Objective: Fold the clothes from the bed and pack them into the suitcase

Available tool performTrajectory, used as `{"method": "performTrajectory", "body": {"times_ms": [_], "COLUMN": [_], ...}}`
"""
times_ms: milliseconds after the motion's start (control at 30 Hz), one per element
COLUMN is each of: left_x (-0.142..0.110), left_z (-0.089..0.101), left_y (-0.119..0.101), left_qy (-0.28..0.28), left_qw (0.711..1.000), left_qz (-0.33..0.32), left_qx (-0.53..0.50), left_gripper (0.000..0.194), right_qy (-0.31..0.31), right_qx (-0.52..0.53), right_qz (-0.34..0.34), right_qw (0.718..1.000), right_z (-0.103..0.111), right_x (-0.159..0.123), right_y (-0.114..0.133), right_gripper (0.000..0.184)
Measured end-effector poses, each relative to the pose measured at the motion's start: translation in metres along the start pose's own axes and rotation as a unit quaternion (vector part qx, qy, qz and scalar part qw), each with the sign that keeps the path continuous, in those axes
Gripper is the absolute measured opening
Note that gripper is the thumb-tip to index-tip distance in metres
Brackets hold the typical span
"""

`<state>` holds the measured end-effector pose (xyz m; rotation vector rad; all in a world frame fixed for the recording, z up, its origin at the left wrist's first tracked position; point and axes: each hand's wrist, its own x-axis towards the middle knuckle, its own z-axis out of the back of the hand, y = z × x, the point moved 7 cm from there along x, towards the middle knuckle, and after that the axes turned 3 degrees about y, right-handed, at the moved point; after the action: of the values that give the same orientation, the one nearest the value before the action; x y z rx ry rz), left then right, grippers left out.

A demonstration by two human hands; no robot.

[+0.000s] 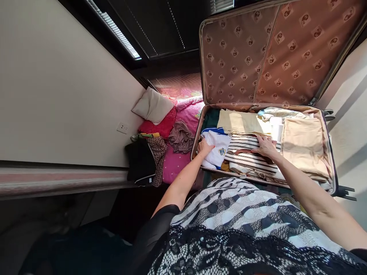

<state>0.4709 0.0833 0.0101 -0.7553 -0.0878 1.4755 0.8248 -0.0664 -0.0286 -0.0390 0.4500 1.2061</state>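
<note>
An open suitcase [332, 160] packed with folded clothes lies in front of me. My left hand [204, 148] presses on the left side of a folded white shirt [219, 143] with a small emblem and blue edges, its thumb spread out across the cloth. On a black-and-white striped garment [241, 142] rests my right hand [267, 147], fingers apart. A brown belt-like strip [243, 151] crosses the stripes, and my right thumb lies close to it. Cream folded cloth [241, 121] sits behind, and beige folded cloth [304, 141] fills the right side.
The suitcase lid [258, 57] stands raised at the back, with patterned lining. Left of the case, a pink bedspread [174, 162] carries a crumpled brown cloth [181, 136], a pale pillow [153, 105] and a black garment [140, 160]. A wall with a socket [122, 128] borders the left.
</note>
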Motion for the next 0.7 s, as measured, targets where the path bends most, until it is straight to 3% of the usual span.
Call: {"method": "performTrajectory", "body": {"times_ms": [100,200,300,400,500,600,700], "left_x": [-0.025,-0.053,-0.066,-0.063,-0.049,-0.028,-0.012], "left_z": [-0.012,-0.034,-0.049,-0.045,-0.024,0.001,0.004], "left_y": [-0.018,-0.029,-0.025,-0.021,-0.015,0.006,0.025], "left_qy": [-0.016,-0.01,0.01,0.013,-0.039,-0.096,-0.021], "left_qw": [0.992,0.974,0.97,0.973,0.983,0.991,0.988], "left_qz": [-0.11,-0.214,-0.232,-0.223,-0.176,-0.017,0.114], "left_qx": [0.064,0.078,0.076,0.052,-0.027,-0.091,-0.103], "left_gripper": [0.037,0.045,0.052,0.059,0.081,0.102,0.083], "right_qy": [0.003,0.006,0.005,-0.005,-0.009,-0.008,-0.01], "right_qx": [0.007,0.017,0.022,0.024,0.02,0.018,0.018], "right_qz": [0.006,0.003,0.003,0.01,0.009,0.002,0.002], "right_qw": [1.0,1.0,1.0,1.0,1.0,1.0,1.0], "right_z": [-0.002,-0.005,-0.006,-0.004,-0.004,-0.005,-0.005], "right_x": [0.003,0.005,0.006,0.005,0.003,0.003,0.003], "right_y": [-0.004,-0.008,-0.01,-0.008,-0.008,-0.008,-0.007], "right_gripper": [0.086,0.089,0.087,0.085,0.083,0.081,0.079]}}
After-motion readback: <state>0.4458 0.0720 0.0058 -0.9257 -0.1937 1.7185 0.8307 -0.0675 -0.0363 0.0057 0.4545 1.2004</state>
